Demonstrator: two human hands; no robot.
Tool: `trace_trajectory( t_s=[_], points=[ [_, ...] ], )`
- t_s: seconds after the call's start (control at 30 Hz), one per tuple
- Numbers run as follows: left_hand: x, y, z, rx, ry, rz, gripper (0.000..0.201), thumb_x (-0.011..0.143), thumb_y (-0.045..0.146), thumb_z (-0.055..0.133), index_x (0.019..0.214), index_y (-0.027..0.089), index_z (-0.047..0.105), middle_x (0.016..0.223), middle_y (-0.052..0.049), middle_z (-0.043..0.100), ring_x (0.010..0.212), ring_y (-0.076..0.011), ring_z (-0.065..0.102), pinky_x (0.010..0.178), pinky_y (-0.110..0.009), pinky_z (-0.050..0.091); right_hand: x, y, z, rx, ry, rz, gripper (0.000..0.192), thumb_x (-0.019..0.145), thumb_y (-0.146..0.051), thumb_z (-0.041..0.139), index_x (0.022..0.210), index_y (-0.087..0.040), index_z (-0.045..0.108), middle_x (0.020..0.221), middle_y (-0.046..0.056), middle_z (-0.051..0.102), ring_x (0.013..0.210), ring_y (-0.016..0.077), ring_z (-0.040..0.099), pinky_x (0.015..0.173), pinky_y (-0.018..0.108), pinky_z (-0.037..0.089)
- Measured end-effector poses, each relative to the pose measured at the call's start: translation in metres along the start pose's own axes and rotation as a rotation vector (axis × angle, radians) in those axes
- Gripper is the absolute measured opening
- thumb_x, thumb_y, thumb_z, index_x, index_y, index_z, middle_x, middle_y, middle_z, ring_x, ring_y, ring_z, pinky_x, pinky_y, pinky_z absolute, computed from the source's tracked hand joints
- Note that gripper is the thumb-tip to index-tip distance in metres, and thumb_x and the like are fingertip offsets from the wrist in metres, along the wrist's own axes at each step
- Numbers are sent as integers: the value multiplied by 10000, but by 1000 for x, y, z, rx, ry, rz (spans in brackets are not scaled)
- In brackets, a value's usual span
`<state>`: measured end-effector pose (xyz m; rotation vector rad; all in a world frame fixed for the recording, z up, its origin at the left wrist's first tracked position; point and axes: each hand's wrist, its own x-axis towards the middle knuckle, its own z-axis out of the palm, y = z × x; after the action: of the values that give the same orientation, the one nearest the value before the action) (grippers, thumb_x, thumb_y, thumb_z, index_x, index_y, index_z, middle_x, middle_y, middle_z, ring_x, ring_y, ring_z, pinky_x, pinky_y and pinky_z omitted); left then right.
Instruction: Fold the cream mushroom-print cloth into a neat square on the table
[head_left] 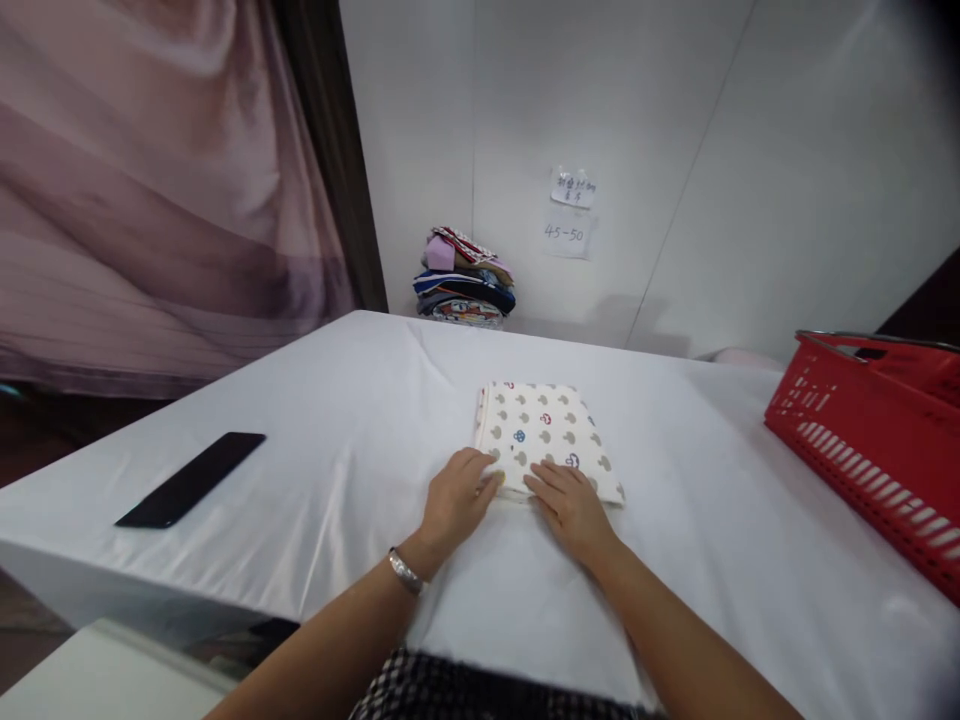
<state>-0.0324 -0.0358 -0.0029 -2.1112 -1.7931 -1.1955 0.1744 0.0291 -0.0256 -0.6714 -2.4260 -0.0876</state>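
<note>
Your left hand (456,495) and right hand (571,505) lie open, fingers flat on the near edge of a folded patterned cloth (541,432), mid-table on the white sheet (337,440). Left lies a black phone (192,479); right, a red basket (877,440).

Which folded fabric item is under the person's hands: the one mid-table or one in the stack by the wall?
The cream patterned folded cloth mid-table; both hands rest on its near edge.
</note>
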Motion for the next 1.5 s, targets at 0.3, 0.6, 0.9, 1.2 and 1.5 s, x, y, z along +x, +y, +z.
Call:
trace_trajectory(
  t_s=[0.3,0.6,0.9,1.2,1.5],
  points=[
    [1,-14,10,-381,-84,-579,301,789,369,571,1041,204,563,876,7,595,600,-100,545,589,-259,485,-3,2,-4,53,-9,7,330,925,-165,420,1182,-253,607,1209,64,628,1152,249,551,901,458,458],
    [3,-9,11,-532,-127,-683,211,757,260,528,958,206,563,684,46,535,633,-117,527,618,-246,433,-11,2,-10,135,-51,80,328,914,-223,444,1193,-265,612,1221,57,622,1174,260,542,950,500,447],
    [7,-13,7,-532,-213,-709,290,823,399,474,1034,216,551,624,47,537,601,-139,528,591,-257,388,22,-10,-13,147,-223,369,448,919,-455,421,1292,-237,541,1407,73,451,1325,276,370,1082,522,304],
    [8,-19,12,-514,-193,-747,425,790,323,534,1194,201,483,1031,-49,610,764,-143,584,696,-266,432,19,37,-29,101,-276,594,503,896,-515,386,1253,-217,577,1431,83,418,1340,270,346,1087,484,303],
    [7,-13,12,-561,-257,-776,379,821,338,525,1168,188,497,853,-36,646,724,-162,605,665,-279,459,1,92,-33,147,-233,946,665,750,-449,602,1355,-210,464,1244,89,604,1103,283,589,906,393,486]
  ],
)
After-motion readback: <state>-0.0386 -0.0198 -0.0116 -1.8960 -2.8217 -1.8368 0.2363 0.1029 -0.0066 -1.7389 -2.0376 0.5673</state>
